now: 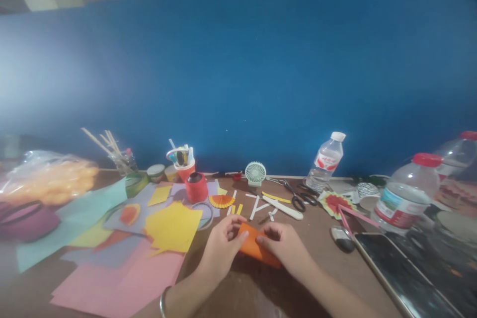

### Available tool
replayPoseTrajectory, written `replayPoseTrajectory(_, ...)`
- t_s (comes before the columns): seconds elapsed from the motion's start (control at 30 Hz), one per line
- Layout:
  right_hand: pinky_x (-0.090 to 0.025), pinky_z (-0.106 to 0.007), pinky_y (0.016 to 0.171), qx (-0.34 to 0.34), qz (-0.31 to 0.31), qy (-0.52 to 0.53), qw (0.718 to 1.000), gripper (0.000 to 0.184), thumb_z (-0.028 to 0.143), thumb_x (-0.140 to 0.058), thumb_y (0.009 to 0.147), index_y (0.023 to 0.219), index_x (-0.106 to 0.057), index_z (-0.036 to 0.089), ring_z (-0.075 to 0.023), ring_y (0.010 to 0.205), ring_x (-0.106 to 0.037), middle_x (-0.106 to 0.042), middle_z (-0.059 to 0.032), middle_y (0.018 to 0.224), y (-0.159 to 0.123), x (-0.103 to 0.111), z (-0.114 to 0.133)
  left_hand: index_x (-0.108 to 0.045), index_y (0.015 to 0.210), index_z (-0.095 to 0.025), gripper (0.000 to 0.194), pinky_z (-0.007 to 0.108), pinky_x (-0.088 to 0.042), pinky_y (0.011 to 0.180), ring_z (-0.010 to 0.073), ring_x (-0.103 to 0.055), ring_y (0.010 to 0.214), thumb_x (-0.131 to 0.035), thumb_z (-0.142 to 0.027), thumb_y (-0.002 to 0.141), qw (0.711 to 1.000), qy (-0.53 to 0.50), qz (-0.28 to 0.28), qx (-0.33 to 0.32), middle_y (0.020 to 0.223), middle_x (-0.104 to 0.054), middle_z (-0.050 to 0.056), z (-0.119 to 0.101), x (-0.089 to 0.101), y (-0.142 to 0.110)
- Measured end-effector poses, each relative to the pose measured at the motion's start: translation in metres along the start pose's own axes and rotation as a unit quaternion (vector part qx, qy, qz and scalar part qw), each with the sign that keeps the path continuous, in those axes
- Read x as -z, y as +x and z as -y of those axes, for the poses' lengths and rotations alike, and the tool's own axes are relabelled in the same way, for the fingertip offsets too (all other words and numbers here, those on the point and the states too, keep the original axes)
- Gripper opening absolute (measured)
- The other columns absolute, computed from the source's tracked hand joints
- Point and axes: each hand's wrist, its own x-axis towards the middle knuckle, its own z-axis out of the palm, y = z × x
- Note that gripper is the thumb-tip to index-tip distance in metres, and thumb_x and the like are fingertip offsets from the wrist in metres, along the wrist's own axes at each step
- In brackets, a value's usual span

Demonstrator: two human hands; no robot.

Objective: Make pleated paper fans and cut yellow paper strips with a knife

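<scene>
Both my hands hold a folded piece of orange paper (255,247) just above the brown table (316,258). My left hand (223,246) pinches its left end with thumb and fingers. My right hand (285,243) grips its right side, fingers curled over the top edge. A bangle sits on my left wrist.
Sheets of yellow paper (173,228), pink paper (122,278) and teal paper lie at the left. A red tape roll (196,188), a pen cup (183,164), a small white fan (255,174), scissors (294,196), water bottles (327,159) (408,191) and a tablet (406,278) stand around.
</scene>
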Motion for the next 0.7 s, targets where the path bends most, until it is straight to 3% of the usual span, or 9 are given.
replayPoseTrajectory(0.2,-0.041,-0.026,0.061,-0.001,-0.026,0.060,0.998,0.011,0.026,-0.063,0.067,0.072,-0.064,0.017,-0.0182,0.068,-0.056,-0.064,-0.0012,0.070,0.002,0.002,-0.004,-0.059,0.089,-0.017,0.018,0.026,-0.044,0.063,0.0164,-0.058,0.069,-0.059,-0.023,0.072,0.998,0.037,-0.040,-0.010,0.073,-0.062,0.000,0.004,0.002,0.001)
replayPoseTrajectory(0.4,-0.043,-0.026,0.054,-0.072,-0.051,0.183,0.979,0.023,0.030,-0.067,0.064,0.081,-0.061,0.016,-0.0184,0.064,-0.057,-0.065,-0.0028,0.073,0.006,-0.001,-0.014,-0.055,0.088,-0.017,0.015,0.027,-0.044,0.066,0.0171,-0.058,0.072,-0.057,-0.025,0.074,0.993,0.061,-0.098,-0.034,0.078,-0.061,0.001,0.007,0.007,0.003)
replayPoseTrajectory(0.57,-0.043,-0.025,0.059,-0.044,-0.068,0.209,0.975,0.019,0.027,-0.070,0.061,0.074,-0.063,0.014,-0.0164,0.065,-0.056,-0.063,-0.0013,0.068,0.005,-0.002,-0.016,-0.056,0.104,-0.022,0.033,0.029,-0.044,0.079,0.0204,-0.059,0.091,-0.058,-0.016,0.071,0.992,0.109,-0.008,-0.059,0.095,-0.065,0.003,0.004,0.006,-0.001)
replayPoseTrajectory(0.7,-0.043,-0.025,0.057,-0.056,-0.061,0.216,0.973,0.018,0.030,-0.068,0.064,0.072,-0.064,0.015,-0.0161,0.062,-0.056,-0.064,-0.0018,0.066,0.004,-0.003,-0.017,-0.065,0.094,-0.022,0.023,0.032,-0.043,0.085,0.0224,-0.059,0.093,-0.057,-0.018,0.072,0.985,0.164,0.029,-0.053,0.098,-0.067,0.003,0.004,0.006,-0.002)
